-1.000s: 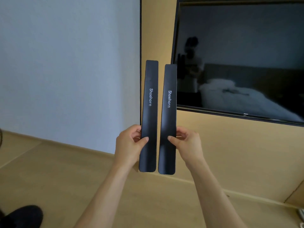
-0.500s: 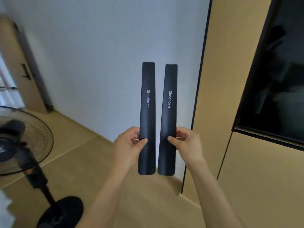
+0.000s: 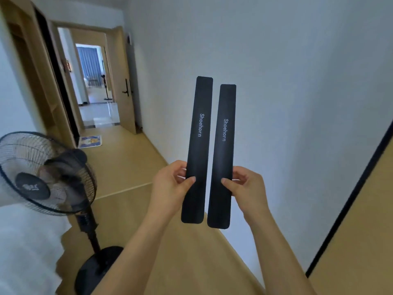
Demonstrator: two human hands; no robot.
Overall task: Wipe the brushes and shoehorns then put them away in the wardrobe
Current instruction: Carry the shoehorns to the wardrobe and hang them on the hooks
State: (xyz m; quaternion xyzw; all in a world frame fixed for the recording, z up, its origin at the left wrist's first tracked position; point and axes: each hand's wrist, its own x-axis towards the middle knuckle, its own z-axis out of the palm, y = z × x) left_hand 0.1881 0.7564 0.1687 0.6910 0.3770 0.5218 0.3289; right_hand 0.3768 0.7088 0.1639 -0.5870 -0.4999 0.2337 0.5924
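Shoehorns: two long, flat black plastic shoehorns, the left one (image 3: 198, 150) and the right one (image 3: 222, 156), stand upright, just apart, at chest height. Each is pinched low down between thumb and fingers by the left hand (image 3: 170, 186) and right hand (image 3: 247, 187), forearms raised. Such light, low pinches could let one tip or slip while walking.

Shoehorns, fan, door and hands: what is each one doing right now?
Left shoehorn: upright, pinched near its lower end by the left hand.
Right shoehorn: upright, pinched by the right hand, beside the other, apart.
Fan: standing on the floor; spinning or not, cannot tell.
Door: open.
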